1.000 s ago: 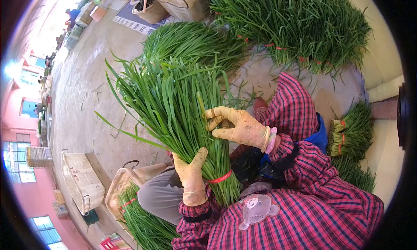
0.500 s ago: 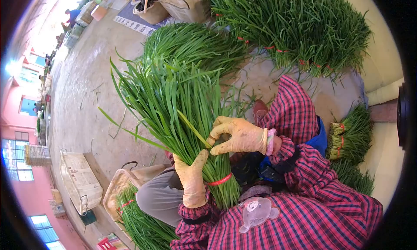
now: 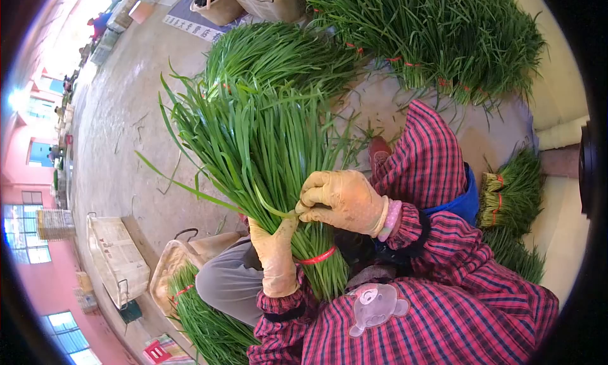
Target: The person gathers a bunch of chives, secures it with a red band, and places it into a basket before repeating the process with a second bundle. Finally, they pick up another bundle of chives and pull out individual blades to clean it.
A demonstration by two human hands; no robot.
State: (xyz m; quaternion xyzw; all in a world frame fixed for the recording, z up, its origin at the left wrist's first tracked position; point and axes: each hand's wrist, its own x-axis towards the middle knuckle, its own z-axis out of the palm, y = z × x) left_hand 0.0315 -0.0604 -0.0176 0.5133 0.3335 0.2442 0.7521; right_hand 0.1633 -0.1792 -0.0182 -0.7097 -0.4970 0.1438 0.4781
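A large bunch of garlic chives [image 3: 253, 156] leans across my lap, its leaves fanning up and to the left. A red band [image 3: 316, 256] circles the bunch near the stem ends. My gloved left hand [image 3: 277, 257] is wrapped round the left side of the stems just above the band. In front of the bunch, the fingertips of my gloved right hand [image 3: 345, 201] pinch a pale yellow-green chive leaf [image 3: 271, 206], which curves up into the bunch. My left thumb lies close to that pinch.
Loose chives [image 3: 278, 54] lie ahead on the floor, beside many banded bunches [image 3: 430, 35]. More banded bunches [image 3: 506, 194] stand by the wall at right. A tan basket [image 3: 168, 263] with chives sits at my left. Beyond it is a pale crate [image 3: 117, 257].
My right hand has shifted slightly left and turned, and the pinched yellowish leaf has gone from straight to bent. My left hand keeps its hold on the bunch.
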